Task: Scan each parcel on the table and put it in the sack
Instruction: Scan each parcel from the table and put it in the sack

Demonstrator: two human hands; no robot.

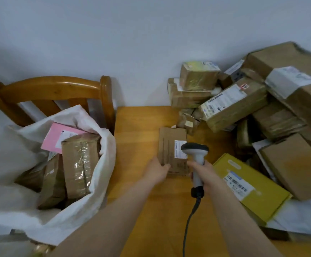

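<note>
A small brown cardboard parcel (169, 145) with a white label lies flat on the wooden table (138, 130). My left hand (158, 170) grips its near left edge. My right hand (205, 178) holds a grey barcode scanner (195, 154) by the handle, its head over the parcel's label. The scanner's dark cable trails toward me. At the left stands the white sack (99, 164), open, with several brown parcels and a pink one (58, 138) inside.
A heap of brown parcels (243, 102) fills the table's right side up to the wall. A yellow box (247, 186) with a barcode label lies near my right arm. A wooden chair (58, 89) stands behind the sack.
</note>
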